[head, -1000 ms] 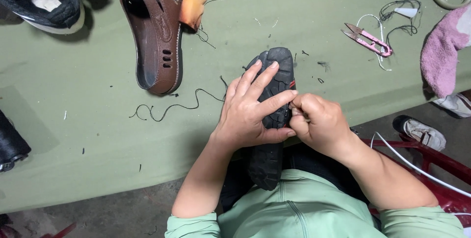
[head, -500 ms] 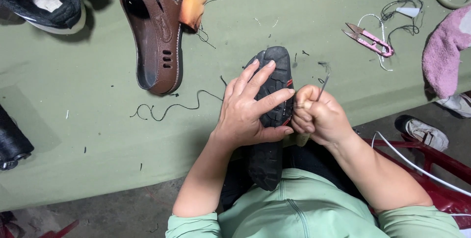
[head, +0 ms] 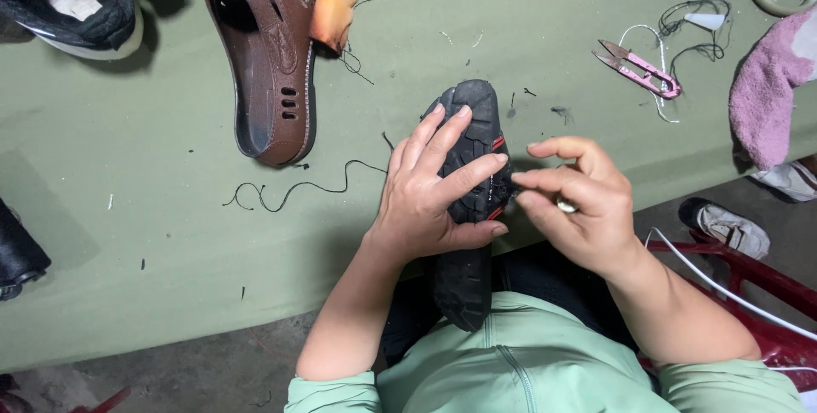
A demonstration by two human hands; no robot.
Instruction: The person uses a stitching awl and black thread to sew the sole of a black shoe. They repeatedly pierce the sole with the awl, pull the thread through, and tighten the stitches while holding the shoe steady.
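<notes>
We see the left hand (head: 430, 187) gripping the black shoe (head: 471, 209) sole-up, while the right hand's (head: 579, 200) pinched fingertips (head: 523, 181) touch its edge.

Sandal (head: 271, 55) left of clippers (head: 638, 70)

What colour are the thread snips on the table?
Pink, seen in the head view: the thread snips lie on the green table.

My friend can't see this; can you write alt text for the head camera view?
A person's left hand grips a black shoe, sole up, over a green table, while the right hand pinches something small beside it. A brown sandal and pink snips lie nearby.
</notes>
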